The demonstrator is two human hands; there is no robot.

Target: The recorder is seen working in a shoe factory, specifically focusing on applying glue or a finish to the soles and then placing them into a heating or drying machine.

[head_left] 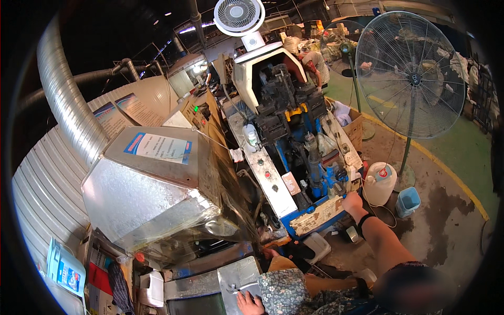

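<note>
My left hand [249,304] lies at the lower edge with its fingers apart, resting on a grey metal plate [239,281] beside a dark panel. Reaching forward, my right hand [352,202] is closed at the front right corner of a shoe-press-like machine [315,218] with a worn blue and tan front edge. What its fingers hold, if anything, is hidden. Just beyond that hand sit blue clamp parts [332,184]. Dark mechanical heads [283,107] with a yellow part fill the machine's middle. Round buttons [268,175] line its white left panel, where a clear bottle [251,135] stands.
A sheet-metal hood [144,184] with a silver duct [68,94] takes up the left. Right of the machine are a white jug [380,184], a blue bucket [408,202] and a large standing fan [409,76]. A white fan [239,16] tops the machine. Another person [317,68] is behind it.
</note>
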